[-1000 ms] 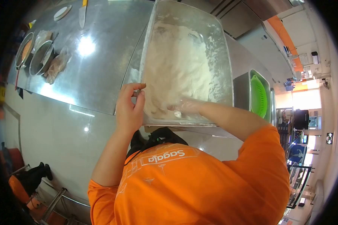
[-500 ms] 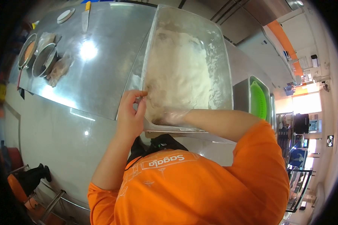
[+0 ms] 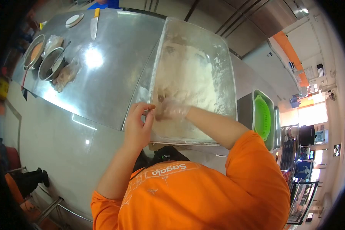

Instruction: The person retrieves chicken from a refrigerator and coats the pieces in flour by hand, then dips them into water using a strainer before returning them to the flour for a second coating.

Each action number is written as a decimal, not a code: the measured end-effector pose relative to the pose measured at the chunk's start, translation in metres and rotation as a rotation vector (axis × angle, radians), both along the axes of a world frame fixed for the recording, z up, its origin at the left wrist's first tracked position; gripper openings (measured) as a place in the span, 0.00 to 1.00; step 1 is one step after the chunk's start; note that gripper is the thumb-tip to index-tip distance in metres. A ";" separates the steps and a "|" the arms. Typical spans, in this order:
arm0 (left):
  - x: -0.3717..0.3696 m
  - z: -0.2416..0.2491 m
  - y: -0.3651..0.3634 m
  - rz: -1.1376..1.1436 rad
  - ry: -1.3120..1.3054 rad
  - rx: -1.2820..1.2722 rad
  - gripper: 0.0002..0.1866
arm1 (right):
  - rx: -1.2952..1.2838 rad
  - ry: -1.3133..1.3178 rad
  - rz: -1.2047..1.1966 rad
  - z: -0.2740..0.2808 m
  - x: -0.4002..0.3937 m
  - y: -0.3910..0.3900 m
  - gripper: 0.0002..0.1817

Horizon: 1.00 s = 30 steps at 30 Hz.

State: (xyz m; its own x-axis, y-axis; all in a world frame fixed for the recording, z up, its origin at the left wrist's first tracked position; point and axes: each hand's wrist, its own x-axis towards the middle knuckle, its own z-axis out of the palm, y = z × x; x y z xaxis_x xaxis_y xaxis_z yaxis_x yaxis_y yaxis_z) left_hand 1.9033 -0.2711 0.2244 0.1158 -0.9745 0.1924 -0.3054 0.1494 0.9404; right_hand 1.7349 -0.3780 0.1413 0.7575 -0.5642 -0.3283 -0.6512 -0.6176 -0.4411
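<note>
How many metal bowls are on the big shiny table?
2. One bowl with orange stuff inside is on the far left. The other bowl is right beside it.

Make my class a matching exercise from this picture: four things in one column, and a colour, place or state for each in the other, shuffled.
Things
1. Knife
2. Slotted basket
3. Left hand
4. Right hand

Descriptions
a. In a clear glove, inside the tray
b. Bright green
c. By the left rim of the tray, ungloved
d. Yellow handle

Right pairs: 1-d, 2-b, 3-c, 4-a
</note>
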 end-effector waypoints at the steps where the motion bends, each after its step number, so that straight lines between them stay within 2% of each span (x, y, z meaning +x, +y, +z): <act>1: 0.000 0.001 0.002 0.001 0.002 0.026 0.06 | -0.030 -0.068 0.027 -0.013 -0.002 0.011 0.20; 4: 0.000 -0.009 -0.001 -0.008 0.009 -0.051 0.06 | 0.048 -0.268 -0.154 -0.009 -0.024 0.038 0.23; 6: 0.000 -0.008 -0.002 -0.022 0.008 -0.044 0.06 | 0.295 -0.280 -0.231 0.023 -0.045 0.044 0.25; 8: 0.001 -0.007 -0.001 -0.022 0.014 -0.037 0.06 | 0.586 0.016 -0.511 0.074 -0.050 0.024 0.25; 10: 0.000 -0.008 -0.001 -0.023 0.019 -0.028 0.06 | 0.219 0.024 -0.273 0.092 -0.070 -0.009 0.22; 12: 0.000 -0.008 -0.001 -0.028 0.024 -0.019 0.06 | -0.017 0.225 0.055 0.070 -0.083 -0.058 0.20; 14: -0.001 -0.009 -0.002 -0.030 0.029 -0.014 0.06 | 0.162 0.166 -0.363 0.083 -0.056 -0.075 0.18; 17: -0.001 -0.007 -0.001 -0.002 0.033 -0.016 0.06 | 0.023 0.145 -0.335 0.022 -0.030 -0.107 0.18; 18: -0.002 -0.005 -0.001 0.006 0.028 -0.025 0.06 | -0.290 -0.094 0.094 -0.016 -0.028 -0.111 0.19; 20: 0.000 -0.004 -0.001 0.009 0.016 -0.022 0.06 | -0.491 -0.208 0.416 -0.060 -0.007 -0.093 0.18; 21: 0.000 -0.005 -0.002 0.008 0.017 -0.014 0.06 | -0.381 -0.071 0.316 -0.071 0.004 -0.062 0.18; 23: -0.001 -0.008 -0.003 0.003 0.015 -0.016 0.06 | -0.048 0.338 0.231 0.018 0.030 0.002 0.19; 26: -0.003 -0.013 -0.002 0.017 0.022 -0.034 0.06 | 0.031 -0.062 0.162 0.037 -0.002 0.042 0.16; 29: -0.004 -0.005 -0.001 0.033 0.015 -0.035 0.06 | 0.372 -0.109 0.057 0.069 -0.022 0.041 0.15; 30: -0.003 -0.002 0.000 0.029 0.005 -0.038 0.06 | 0.357 0.056 0.040 0.080 -0.026 0.036 0.15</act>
